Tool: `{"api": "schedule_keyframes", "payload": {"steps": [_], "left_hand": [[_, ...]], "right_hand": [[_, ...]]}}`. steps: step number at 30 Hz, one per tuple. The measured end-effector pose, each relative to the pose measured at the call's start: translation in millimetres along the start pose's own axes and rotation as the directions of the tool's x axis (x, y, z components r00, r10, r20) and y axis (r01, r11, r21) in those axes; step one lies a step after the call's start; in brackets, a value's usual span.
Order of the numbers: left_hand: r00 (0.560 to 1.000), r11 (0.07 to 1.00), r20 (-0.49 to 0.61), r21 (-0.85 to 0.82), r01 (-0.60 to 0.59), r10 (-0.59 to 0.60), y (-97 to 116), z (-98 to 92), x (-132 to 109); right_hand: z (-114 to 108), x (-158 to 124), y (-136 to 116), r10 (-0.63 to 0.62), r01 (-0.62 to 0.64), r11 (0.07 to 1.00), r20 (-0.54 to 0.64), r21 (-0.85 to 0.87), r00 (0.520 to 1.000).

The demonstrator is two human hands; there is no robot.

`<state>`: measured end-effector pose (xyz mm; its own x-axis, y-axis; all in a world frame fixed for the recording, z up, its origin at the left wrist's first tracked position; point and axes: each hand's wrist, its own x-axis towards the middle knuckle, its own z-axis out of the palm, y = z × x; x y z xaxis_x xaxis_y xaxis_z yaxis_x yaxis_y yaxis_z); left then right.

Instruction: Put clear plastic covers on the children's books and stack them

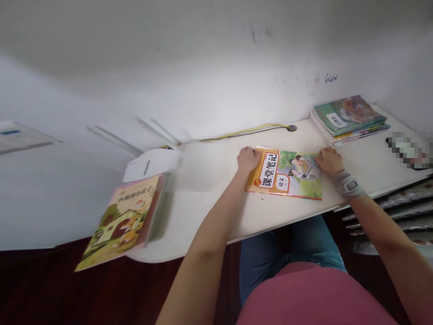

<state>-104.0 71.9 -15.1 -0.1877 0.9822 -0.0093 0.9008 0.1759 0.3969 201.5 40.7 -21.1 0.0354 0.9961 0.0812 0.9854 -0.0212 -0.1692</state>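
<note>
A colourful book (286, 174) with an orange and green cover lies flat on the white desk (209, 180). My left hand (247, 159) grips its left edge with curled fingers. My right hand (329, 161), with a grey band on the wrist, holds its right edge, fingers curled on the cover. Both arms reach forward from the bottom of the view.
A stack of books (350, 119) sits at the desk's far right corner. Another picture book (123, 221) stands tilted at the left end, hanging over the front edge. A yellow cable (243, 132) runs along the wall to a hole in the desk. A white object (152, 163) lies behind the left book.
</note>
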Motion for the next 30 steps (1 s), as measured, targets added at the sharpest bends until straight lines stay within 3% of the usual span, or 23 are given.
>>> {"api": "schedule_keyframes", "payload": {"steps": [6,13,21,25,30], "left_hand": [[0.995,0.988,0.007,-0.115,0.103,-0.103,9,4.7,31],[0.993,0.979,-0.028,-0.172,0.108,-0.114,5,16.0,32],[0.986,0.983,-0.088,-0.127,0.133,-0.145,9,12.7,19],[0.975,0.980,-0.130,-0.110,0.168,-0.182,8,11.7,10],[0.966,0.974,-0.154,-0.117,0.192,-0.209,7,11.1,1]], "right_hand": [[2,27,9,0.141,-0.156,0.967,0.085,0.204,0.986],[-3,31,14,0.083,-0.098,0.987,0.123,0.124,0.989],[6,39,-17,0.076,-0.078,0.994,0.039,0.075,0.996],[10,43,-36,0.005,-0.006,1.000,-0.043,-0.025,0.999],[10,55,-50,-0.015,0.014,0.999,-0.018,-0.043,1.000]]}}
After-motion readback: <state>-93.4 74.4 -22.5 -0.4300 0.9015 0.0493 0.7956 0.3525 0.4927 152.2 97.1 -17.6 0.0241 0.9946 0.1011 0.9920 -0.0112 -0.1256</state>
